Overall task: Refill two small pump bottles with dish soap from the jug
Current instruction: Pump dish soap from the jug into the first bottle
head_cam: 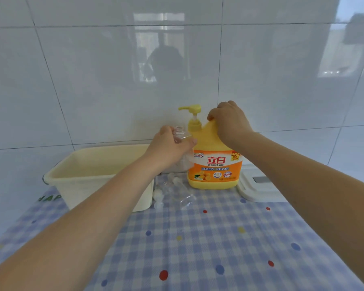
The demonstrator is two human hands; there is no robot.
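A yellow dish soap jug (213, 164) with an orange label and a yellow pump head (191, 111) stands upright at the back of the checked cloth. My right hand (229, 122) grips the jug's handle at its top. My left hand (170, 145) holds a small clear bottle (180, 134) with its open threaded neck up, just left of the jug's pump and below the nozzle. Another clear small bottle (185, 199) lies on its side on the cloth in front of the jug, with clear pump parts (159, 195) beside it.
A cream plastic tub (88, 164) sits at the left under my left forearm. A white lidded box (256, 187) lies right of the jug. The blue checked cloth (198, 248) with coloured dots covers the counter; a white tiled wall stands close behind.
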